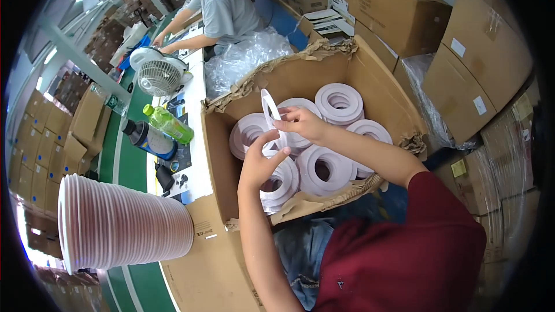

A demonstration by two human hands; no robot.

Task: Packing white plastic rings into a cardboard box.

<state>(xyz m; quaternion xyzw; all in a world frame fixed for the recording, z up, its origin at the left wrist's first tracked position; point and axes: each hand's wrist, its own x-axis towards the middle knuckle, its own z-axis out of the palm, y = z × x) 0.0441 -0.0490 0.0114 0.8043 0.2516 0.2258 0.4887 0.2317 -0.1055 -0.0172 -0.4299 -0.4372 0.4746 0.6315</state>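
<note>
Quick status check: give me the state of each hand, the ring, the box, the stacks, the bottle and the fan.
Left hand: grip closed on the white ring's lower part.
Right hand: pinching the same ring.
White ring: upright on edge, lifted above the stacks.
Cardboard box: open, flaps torn.
Ring stacks: lying flat inside the box.
Green bottle: capped, lying on its side.
Desk fan: upright; running or not, cannot tell.

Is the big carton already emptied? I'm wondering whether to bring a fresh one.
No: the open cardboard box holds several stacks of white rings, and both hands, left hand and right hand, lift one white ring above them.
</note>
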